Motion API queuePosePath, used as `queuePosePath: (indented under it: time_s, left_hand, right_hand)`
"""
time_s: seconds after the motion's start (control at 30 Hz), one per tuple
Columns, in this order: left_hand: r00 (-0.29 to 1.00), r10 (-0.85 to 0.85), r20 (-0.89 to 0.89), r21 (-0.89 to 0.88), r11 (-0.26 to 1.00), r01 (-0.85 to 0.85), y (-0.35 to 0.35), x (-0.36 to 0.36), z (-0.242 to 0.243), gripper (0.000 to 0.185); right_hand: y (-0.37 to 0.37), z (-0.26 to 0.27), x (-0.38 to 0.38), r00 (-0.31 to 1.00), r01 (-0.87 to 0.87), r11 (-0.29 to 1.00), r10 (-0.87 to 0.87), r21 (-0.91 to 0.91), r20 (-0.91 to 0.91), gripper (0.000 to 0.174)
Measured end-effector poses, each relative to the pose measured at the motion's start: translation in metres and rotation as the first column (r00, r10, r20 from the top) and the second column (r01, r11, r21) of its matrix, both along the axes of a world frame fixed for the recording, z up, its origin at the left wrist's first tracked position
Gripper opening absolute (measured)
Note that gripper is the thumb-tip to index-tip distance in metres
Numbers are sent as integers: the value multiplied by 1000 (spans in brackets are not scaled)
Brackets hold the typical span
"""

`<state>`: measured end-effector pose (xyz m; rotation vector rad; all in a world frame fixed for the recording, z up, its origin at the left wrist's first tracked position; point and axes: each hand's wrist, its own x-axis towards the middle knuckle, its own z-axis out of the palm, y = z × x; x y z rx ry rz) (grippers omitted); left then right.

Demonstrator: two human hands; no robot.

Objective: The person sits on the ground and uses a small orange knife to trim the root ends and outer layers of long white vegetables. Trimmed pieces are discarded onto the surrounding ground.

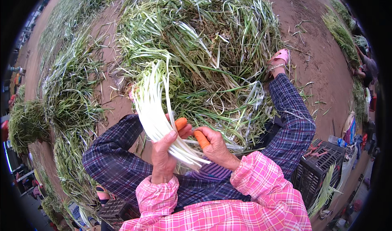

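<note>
My left hand (167, 153) is closed around a bunch of long, pale leafy-vegetable stalks (153, 108), its thumb across the white lower ends. The green tips droop over the heap of greens (199, 41) in front of me. Close by on the right is my right hand (212, 145), its fingers bent, with an orange finger cot (201, 139) on one finger. Whether it pinches anything is hidden. Another orange finger cot (181, 123) sits on a left finger beside the stalks. Loose leaves and pale strips lie between my knees.
More greens (72, 93) lie along the left. A black plastic crate (318, 163) with a plastic bottle (337, 141) on it stands to my right, another crate (116, 211) at lower left. My pink shoe (281, 56) is beside the heap. A person (367, 65) is at the far right.
</note>
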<state>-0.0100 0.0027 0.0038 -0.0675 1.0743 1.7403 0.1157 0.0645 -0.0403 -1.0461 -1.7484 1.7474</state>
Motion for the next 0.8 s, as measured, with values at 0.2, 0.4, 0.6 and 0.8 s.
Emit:
queuePosePath:
  time_s: [0.2, 0.4, 0.6, 0.8]
  left_hand:
    - [994, 88, 60, -25, 996, -86, -2, -1, 6, 65]
    - [958, 273, 87, 624, 735, -266, -20, -37, 31, 59]
    - [930, 286, 232, 316, 882, -350, -22, -46, 3, 57]
    - [885, 279, 374, 201, 907, -371, -28, -37, -11, 47]
  right_hand:
    - [-1, 6, -9, 997, -67, 960, 73, -273, 15, 12]
    - [69, -22, -9, 972, -180, 893, 97, 414, 212, 13]
    - [170, -116, -7, 729, -262, 760, -248, 594, 639, 24]
    - [136, -107, -2, 746, -355, 832, -23, 427, 666, 13]
